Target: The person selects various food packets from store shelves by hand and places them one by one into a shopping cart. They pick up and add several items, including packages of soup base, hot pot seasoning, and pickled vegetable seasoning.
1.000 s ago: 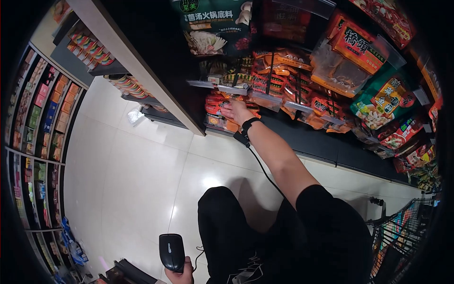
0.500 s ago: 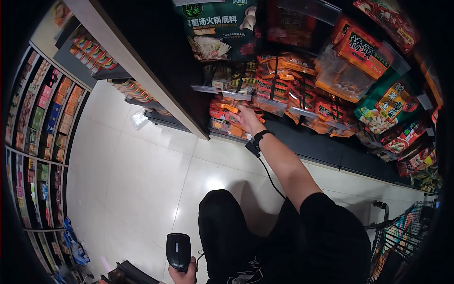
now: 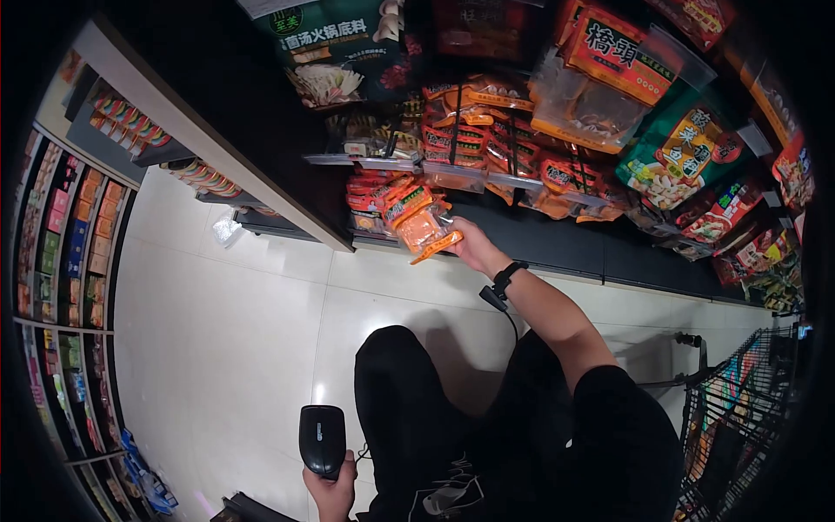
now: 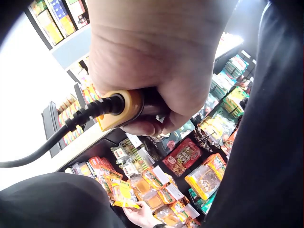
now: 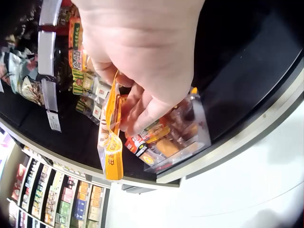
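Observation:
My right hand (image 3: 477, 246) grips the edge of an orange-and-red seasoning packet (image 3: 423, 224) with a clear front, in front of the lowest shelf. In the right wrist view, fingers and thumb pinch this packet (image 5: 111, 135), seen nearly edge-on. Behind it, more red packets (image 3: 370, 198) are piled at the left end of that shelf. Low in the head view, my left hand (image 3: 332, 491) holds a black barcode scanner (image 3: 322, 439) by its handle. The left wrist view shows fingers curled round the handle, with a cable (image 4: 76, 123) leaving its yellowish end.
Hanging packets (image 3: 457, 143) fill the rack above, with a green mushroom soup bag (image 3: 330, 56) higher up. A pale shelf side panel (image 3: 217, 139) stands at the left. At the right is a black wire basket (image 3: 739, 409). Tiled floor (image 3: 217, 348) lies between the shelves.
My right hand has drawn one packet off the shelf pile and toward me, to the right. My left hand still holds the scanner, slightly higher in view.

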### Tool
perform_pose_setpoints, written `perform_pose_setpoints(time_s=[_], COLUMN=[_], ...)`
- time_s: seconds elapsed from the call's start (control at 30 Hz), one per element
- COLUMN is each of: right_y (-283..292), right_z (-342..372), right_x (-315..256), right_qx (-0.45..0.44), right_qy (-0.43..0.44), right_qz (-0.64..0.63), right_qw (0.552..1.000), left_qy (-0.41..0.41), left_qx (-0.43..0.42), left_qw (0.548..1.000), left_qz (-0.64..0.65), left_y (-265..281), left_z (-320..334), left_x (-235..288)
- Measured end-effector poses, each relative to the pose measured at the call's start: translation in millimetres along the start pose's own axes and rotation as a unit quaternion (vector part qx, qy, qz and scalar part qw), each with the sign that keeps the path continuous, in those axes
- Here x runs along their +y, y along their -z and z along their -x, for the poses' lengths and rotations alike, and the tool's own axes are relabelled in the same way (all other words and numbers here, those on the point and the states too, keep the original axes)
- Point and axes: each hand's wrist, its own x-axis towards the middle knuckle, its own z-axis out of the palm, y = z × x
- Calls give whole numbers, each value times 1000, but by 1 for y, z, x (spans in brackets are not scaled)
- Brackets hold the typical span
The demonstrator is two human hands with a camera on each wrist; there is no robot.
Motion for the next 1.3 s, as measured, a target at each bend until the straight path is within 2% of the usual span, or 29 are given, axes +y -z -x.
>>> perform_pose_setpoints(time_s=[0.1,0.23,0.37,0.47,0.63,0.73,0.8,0.83,0.9,0.93,1.03,1.1,1.2,1.23,1.3], right_y=[48,99,151,179,207,244,270,279,292,283,248,233,195,205,223], right_z=[21,53,79,95,114,120,120,118,111,108,93,73,67,56,52], right_x=[-9,-33,-44,-56,-67,-59,-46,-42,-35,-37,-53,-43,-43,-38,-28], right_qx=[16,102,191,222,302,309,343,370,412,424,404,382,378,393,409], right_qy=[-9,-5,13,9,25,-7,-39,-56,-85,-91,-122,-140,-209,-224,-160], right_qz=[43,115,242,258,108,78,197,338,575,629,637,655,680,674,616], right_qw=[999,988,951,940,947,948,917,863,702,645,645,637,592,584,654], left_qy=[-5,-5,-18,-22,-44,-51,-62,-11,-18,-22,-13,-6,-6,-8,-6], left_qx=[-29,-46,-64,-65,-84,-87,-70,-93,-84,-78,-76,-72,-69,-71,-71], left_qw=[999,999,998,998,995,995,995,994,993,992,992,992,992,991,991], left_qz=[12,10,6,2,-13,-24,-40,-60,-85,-98,-101,-105,-107,-112,-111], left_y=[-7,-11,-12,-16,-21,-15,-12,-19,-17,-16,-17,-19,-25,-25,-23], left_z=[-6,-12,-17,-21,-26,-29,-32,-22,-23,-23,-22,-18,-11,-9,-5], left_x=[11,15,17,20,19,7,-1,31,27,26,24,24,24,23,22])
